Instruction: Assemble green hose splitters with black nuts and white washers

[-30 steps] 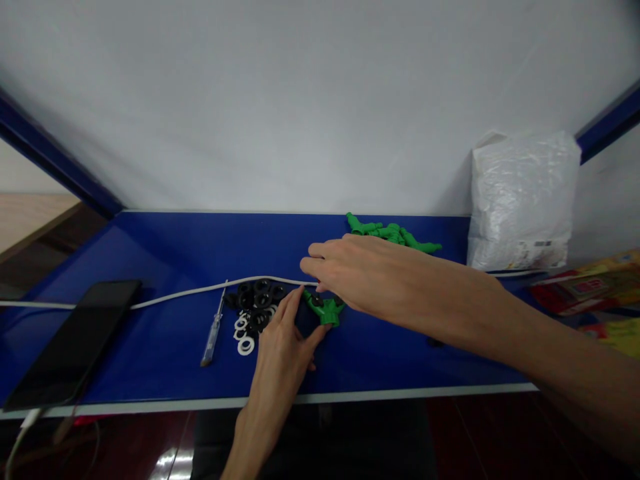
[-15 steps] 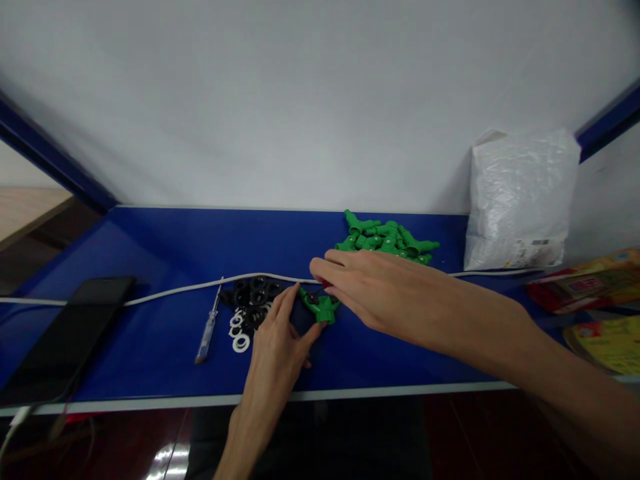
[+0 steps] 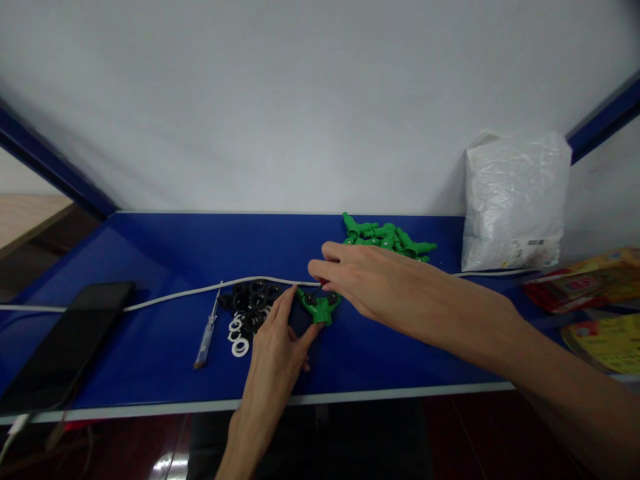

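Green Y-shaped fitting (image 3: 321, 313) sits on the blue worktop (image 3: 170, 363), about midway along, nearer the near edge than the far one. Base faces the near edge, two arms point toward the far edge, a black round part (image 3: 333, 298) on each arm.

Left hand (image 3: 277, 339) grips it from the left: one of the fingers at the tip of the left arm, thumb at the base. Right hand (image 3: 357, 272) is over the fitting's right arm, fingers pinched on a small red tool (image 3: 323, 283), mostly hidden by the hand. Can't tell exactly where its tip lands.

Just left of the fitting, beside the left hand: loose pile of black rings (image 3: 257, 286) and white rings (image 3: 241, 347), partly covered by that hand. Left of those, a screwdriver (image 3: 205, 341) with clear handle, blade toward the far edge, handle end toward the near edge.

White cable (image 3: 187, 292) runs lengthwise across the worktop, past the far side of the rings and under a black phone (image 3: 70, 343), which lies at the left end, reaching the near edge.

Heap of green fittings (image 3: 384, 231) near the far edge, beyond the right hand and partly hidden by it. White wrapped package (image 3: 515, 200) stands upright to the right, by the far edge. Red-yellow packet (image 3: 583, 280) and yellow packet (image 3: 610, 343) at the right end.
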Demonstrator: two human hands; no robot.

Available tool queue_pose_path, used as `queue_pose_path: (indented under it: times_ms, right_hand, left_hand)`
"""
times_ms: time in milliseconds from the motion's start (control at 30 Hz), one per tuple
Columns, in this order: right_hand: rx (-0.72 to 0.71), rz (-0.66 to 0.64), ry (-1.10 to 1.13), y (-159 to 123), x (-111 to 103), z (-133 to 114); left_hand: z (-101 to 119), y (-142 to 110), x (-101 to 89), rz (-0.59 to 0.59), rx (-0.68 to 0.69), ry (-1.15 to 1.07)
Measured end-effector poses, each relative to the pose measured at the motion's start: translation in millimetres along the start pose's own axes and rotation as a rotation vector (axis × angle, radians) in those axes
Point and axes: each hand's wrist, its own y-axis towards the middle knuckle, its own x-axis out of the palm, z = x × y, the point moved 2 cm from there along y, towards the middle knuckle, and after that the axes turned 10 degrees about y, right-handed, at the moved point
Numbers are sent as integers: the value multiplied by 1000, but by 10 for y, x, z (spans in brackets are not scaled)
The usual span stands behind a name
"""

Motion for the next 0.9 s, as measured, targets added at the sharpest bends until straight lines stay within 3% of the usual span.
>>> queue_pose_path:
  times_ms: [333,600,900]
  right_hand:
    - [-89,51,-128,13,-148,-282]
    - [-31,48,-197,64,-76,-230]
    - [-70,84,-74,-8,-177,-295]
  left_hand:
    - [42,-14,-40,-42,-33,18]
    - [26,-12,-23,-41,-12,4]
    - [42,-9,-29,4,4,20]
